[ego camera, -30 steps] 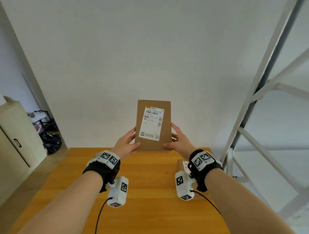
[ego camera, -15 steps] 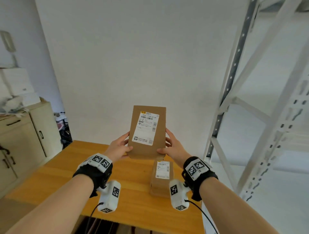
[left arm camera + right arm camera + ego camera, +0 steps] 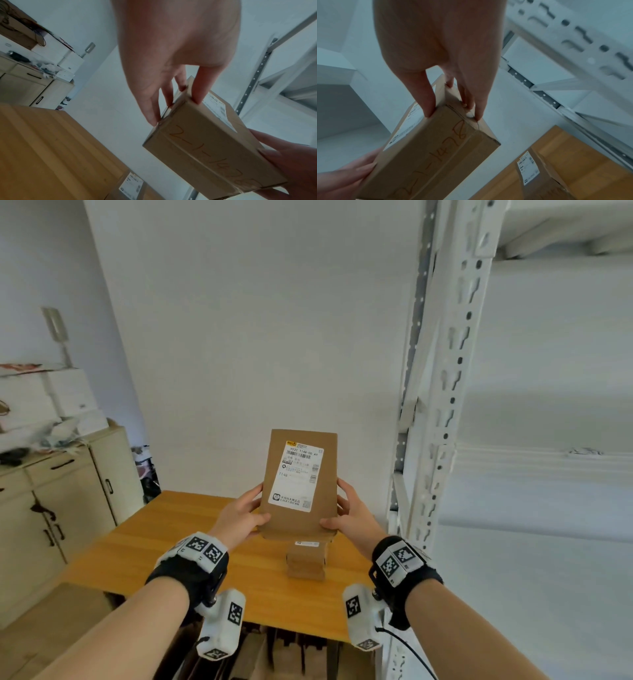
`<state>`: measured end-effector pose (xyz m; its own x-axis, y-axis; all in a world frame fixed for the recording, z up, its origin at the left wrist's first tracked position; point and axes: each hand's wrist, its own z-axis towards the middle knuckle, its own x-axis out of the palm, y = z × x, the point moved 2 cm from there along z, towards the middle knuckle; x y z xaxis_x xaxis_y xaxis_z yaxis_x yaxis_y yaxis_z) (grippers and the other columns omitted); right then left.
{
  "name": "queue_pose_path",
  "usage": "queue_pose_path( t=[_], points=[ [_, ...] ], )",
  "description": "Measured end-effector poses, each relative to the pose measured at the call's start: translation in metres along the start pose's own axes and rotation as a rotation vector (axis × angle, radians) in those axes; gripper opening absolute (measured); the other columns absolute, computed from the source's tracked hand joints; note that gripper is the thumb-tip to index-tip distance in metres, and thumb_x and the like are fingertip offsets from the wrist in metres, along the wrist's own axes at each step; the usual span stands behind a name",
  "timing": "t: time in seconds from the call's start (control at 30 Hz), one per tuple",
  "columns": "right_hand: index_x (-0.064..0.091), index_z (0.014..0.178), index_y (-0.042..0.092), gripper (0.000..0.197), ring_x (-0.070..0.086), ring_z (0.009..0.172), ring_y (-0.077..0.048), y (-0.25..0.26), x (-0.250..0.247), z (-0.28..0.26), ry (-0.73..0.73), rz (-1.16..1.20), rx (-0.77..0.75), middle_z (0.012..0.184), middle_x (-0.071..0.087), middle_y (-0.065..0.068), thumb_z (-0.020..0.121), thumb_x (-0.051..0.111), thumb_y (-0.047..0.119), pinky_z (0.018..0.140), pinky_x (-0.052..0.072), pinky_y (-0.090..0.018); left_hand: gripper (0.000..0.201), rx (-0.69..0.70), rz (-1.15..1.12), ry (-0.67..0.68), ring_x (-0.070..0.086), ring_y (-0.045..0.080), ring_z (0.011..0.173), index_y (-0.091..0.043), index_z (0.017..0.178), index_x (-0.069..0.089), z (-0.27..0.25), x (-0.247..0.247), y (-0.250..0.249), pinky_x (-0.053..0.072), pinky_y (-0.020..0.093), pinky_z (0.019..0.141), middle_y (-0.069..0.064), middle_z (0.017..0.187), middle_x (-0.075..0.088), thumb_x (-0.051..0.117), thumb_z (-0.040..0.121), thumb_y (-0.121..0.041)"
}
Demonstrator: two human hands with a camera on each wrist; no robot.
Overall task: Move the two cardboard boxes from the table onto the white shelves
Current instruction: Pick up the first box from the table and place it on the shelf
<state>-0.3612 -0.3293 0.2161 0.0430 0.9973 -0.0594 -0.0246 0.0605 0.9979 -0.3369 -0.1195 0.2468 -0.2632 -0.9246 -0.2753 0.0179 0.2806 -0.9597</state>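
I hold a flat cardboard box point(image 3: 299, 484) with a white shipping label in the air above the wooden table point(image 3: 191, 542). My left hand point(image 3: 239, 515) grips its left lower edge, thumb on the front and fingers behind. My right hand point(image 3: 352, 517) grips the right lower edge the same way. The left wrist view shows the box point(image 3: 205, 148) from its end, with handwriting on it; so does the right wrist view of the box point(image 3: 433, 155). A second, smaller cardboard box point(image 3: 306, 559) lies on the table below the held one. The white shelves point(image 3: 445, 405) stand at the right.
A beige cabinet point(image 3: 51, 508) with white boxes and clutter on top stands at the left. The white wall is behind the table. The shelf upright with slotted holes point(image 3: 573, 33) is close to my right hand. A white shelf board point(image 3: 541, 460) runs across at the right.
The view has swung right and back, so the shelves now fill the right side. The held box has stayed between both hands, and the second box on the table has come into sight below it.
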Motion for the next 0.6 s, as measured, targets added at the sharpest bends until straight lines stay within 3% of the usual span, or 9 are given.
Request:
queue_pose_path(
  t=[0.23, 0.33, 0.47, 0.6],
  points=[
    [0.021, 0.149, 0.029, 0.093, 0.047, 0.130, -0.026, 0.001, -0.006, -0.080, -0.060, 0.020, 0.016, 0.145, 0.045, -0.008, 0.076, 0.067, -0.007, 0.099, 0.050, -0.047, 0.072, 0.037, 0.040, 0.032, 0.050, 0.026, 0.128, -0.030, 0.147, 0.028, -0.066, 0.022, 0.000, 0.047, 0.042, 0.099, 0.007, 0.147, 0.046, 0.057, 0.089, 0.000],
    [0.024, 0.148, 0.035, 0.099, 0.045, 0.132, -0.027, -0.001, -0.010, -0.118, -0.107, 0.008, 0.030, 0.147, 0.042, -0.007, 0.067, 0.072, 0.002, 0.099, 0.049, -0.051, 0.073, 0.036, 0.041, 0.068, 0.047, 0.025, 0.132, -0.030, 0.148, 0.028, -0.095, 0.036, 0.002, 0.047, 0.043, 0.101, 0.006, 0.149, 0.043, 0.058, 0.088, -0.001],
    [0.024, 0.148, 0.028, 0.089, 0.050, 0.126, -0.027, 0.002, -0.026, -0.171, -0.158, 0.021, 0.030, 0.140, 0.048, -0.006, 0.078, 0.061, -0.012, 0.101, 0.048, -0.048, 0.073, 0.060, 0.029, 0.132, 0.053, 0.026, 0.125, -0.031, 0.147, 0.028, -0.128, 0.062, -0.002, 0.047, 0.049, 0.101, 0.006, 0.147, 0.046, 0.061, 0.087, -0.003],
    [0.027, 0.149, 0.029, 0.088, 0.052, 0.125, -0.027, 0.007, -0.053, -0.217, -0.198, 0.011, 0.014, 0.142, 0.049, -0.004, 0.078, 0.059, -0.012, 0.101, 0.048, -0.047, 0.074, 0.096, 0.005, 0.174, 0.057, 0.028, 0.120, -0.033, 0.145, 0.033, -0.157, 0.090, -0.013, 0.050, 0.051, 0.097, 0.008, 0.142, 0.051, 0.064, 0.085, -0.004]
  ],
)
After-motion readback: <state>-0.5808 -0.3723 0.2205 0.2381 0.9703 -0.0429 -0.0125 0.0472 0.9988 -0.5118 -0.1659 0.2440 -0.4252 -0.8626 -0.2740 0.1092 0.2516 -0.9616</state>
